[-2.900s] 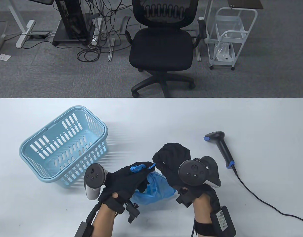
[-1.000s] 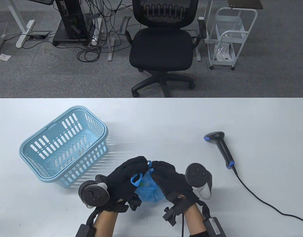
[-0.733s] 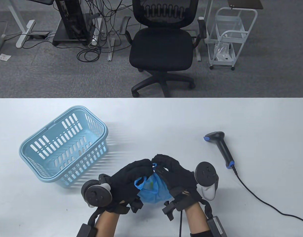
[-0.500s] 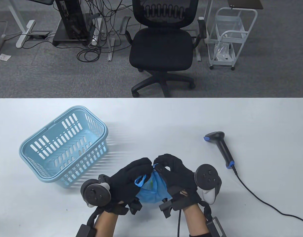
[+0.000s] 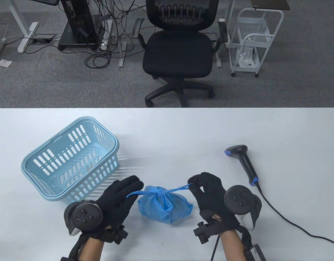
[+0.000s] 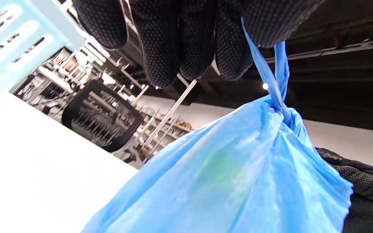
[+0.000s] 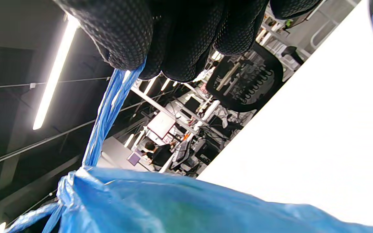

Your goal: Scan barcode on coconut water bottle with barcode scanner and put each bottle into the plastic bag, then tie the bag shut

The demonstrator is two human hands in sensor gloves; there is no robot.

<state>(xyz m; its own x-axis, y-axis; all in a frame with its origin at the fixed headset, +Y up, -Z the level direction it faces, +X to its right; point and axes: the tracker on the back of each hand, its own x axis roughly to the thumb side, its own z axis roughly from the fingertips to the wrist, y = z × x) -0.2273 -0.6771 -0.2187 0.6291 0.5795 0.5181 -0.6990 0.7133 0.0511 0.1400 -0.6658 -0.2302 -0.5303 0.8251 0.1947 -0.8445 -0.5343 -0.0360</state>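
Observation:
A blue plastic bag [image 5: 164,206] sits on the white table [image 5: 183,130] near the front edge, its top drawn into a knot [image 5: 158,192]. Something greenish shows faintly through the plastic; no bottle is plainly visible. My left hand [image 5: 120,198] pinches the left bag handle [image 6: 261,68], stretched taut out to the left of the knot. My right hand [image 5: 207,193] pinches the right bag handle [image 7: 108,110], pulled out to the right. The two hands are spread apart on either side of the bag. The black barcode scanner [image 5: 244,163] lies on the table to the right of my right hand.
A light blue slotted basket [image 5: 71,160] stands at the left, close behind my left hand. The scanner's black cable [image 5: 289,220] runs off toward the right front edge. Beyond the table's far edge stand an office chair [image 5: 179,51] and a white cart [image 5: 251,40].
Both hands were close together over the bag, working the handles. Now they have moved apart, left hand leftward and right hand rightward, pulling the handles taut so the knot shows.

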